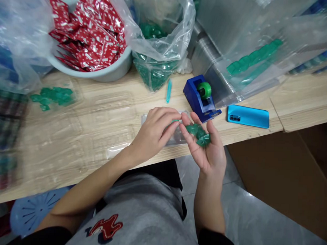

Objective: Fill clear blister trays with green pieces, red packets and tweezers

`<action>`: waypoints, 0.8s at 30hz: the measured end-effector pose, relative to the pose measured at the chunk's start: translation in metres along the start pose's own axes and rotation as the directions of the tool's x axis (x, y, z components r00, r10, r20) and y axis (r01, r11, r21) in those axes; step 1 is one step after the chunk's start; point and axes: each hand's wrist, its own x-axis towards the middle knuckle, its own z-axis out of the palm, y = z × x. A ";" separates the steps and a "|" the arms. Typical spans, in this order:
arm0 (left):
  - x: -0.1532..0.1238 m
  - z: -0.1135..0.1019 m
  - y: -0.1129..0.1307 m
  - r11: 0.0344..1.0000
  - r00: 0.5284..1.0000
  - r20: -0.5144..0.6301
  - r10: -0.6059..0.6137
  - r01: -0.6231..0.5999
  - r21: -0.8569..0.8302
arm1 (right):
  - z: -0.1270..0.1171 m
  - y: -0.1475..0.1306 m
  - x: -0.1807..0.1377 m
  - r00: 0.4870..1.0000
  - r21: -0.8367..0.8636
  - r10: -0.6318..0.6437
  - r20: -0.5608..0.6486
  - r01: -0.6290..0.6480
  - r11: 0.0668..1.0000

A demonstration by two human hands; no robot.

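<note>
My right hand [205,147] is palm up at the table's front edge, cupping a few small green plastic pieces [199,134]. My left hand [155,131] sits right beside it, fingertips pinched on one green piece [175,122] at the right hand's fingertips. Under both hands lies a clear plastic tray [176,139] on the wooden table [79,134].
A blue tape dispenser [200,97] with a green roll and a blue phone [248,116] lie right of my hands. Behind are a bag of green pieces [154,70], a basin of red packets [88,30], loose green pieces [53,96] at left, and a teal pen [168,90].
</note>
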 end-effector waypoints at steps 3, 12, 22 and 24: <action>0.001 -0.005 0.007 0.999 1.000 -0.021 0.016 -0.015 0.049 | 0.001 0.004 -0.002 0.999 -0.060 -0.039 0.014 0.039 0.997; -0.005 -0.009 0.002 0.987 0.997 0.045 -0.062 0.068 -0.146 | 0.009 0.015 -0.006 0.999 -0.123 -0.025 -0.047 0.019 0.992; -0.011 -0.018 0.009 0.964 0.994 -0.028 -0.109 0.099 -0.248 | 0.015 0.030 -0.013 0.993 -0.316 -0.121 0.003 0.116 0.942; -0.012 -0.021 0.008 0.967 0.995 -0.009 -0.101 0.096 -0.234 | 0.014 0.030 -0.014 0.987 -0.350 -0.161 0.009 0.154 0.924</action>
